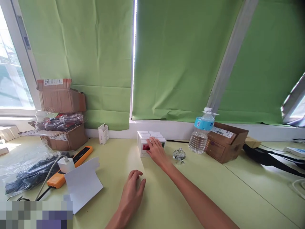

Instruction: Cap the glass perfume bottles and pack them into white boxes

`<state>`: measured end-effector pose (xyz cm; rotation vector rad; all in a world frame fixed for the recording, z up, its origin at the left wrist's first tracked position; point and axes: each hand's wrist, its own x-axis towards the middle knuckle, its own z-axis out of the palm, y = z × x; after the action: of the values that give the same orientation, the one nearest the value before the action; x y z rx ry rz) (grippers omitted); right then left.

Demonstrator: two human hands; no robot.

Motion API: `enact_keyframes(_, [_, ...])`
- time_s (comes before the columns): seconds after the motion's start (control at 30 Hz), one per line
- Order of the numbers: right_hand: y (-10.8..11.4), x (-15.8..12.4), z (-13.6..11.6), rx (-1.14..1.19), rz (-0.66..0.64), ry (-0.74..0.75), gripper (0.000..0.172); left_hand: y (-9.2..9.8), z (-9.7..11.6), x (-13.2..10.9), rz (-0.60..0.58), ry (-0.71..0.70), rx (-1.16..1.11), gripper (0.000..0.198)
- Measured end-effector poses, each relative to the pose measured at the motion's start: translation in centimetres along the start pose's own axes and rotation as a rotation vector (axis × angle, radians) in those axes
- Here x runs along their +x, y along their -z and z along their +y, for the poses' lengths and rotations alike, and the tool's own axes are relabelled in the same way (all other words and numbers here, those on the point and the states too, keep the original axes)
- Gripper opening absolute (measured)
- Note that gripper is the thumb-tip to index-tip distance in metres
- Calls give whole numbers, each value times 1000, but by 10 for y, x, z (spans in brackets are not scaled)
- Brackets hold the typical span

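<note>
A block of several small white boxes (143, 136) stands close together near the wall, with a red picture on one front face. My right hand (156, 150) reaches over the block, its fingers stretched across the top and front of the boxes on the right. Whether it grips one of them I cannot tell from the overlap. Nearer to me, my left hand (133, 189) hovers over or rests on the table, fingers loosely bent and thumb apart, with nothing in it. A small clear glass ornament (179, 155) sits just right of my right hand.
A water bottle (199, 135) and an open brown carton (225, 143) stand at right. On the left are an orange power strip (58, 179), white paper (83, 184), a plastic bag (26, 171) and stacked cartons (59, 100). One white box (103, 134) stands by the wall.
</note>
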<state>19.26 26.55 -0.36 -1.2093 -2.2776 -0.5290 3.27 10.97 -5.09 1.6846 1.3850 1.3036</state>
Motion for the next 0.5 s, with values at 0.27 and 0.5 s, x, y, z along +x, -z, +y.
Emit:
enact_keyframes(0.27, [15, 13, -68, 213, -64, 132, 43, 4, 9, 11, 156, 187, -264, 38])
enact_keyframes(0.5, [-20, 112, -150, 370, -266, 259, 36, 11, 9, 13, 368, 348, -544, 51])
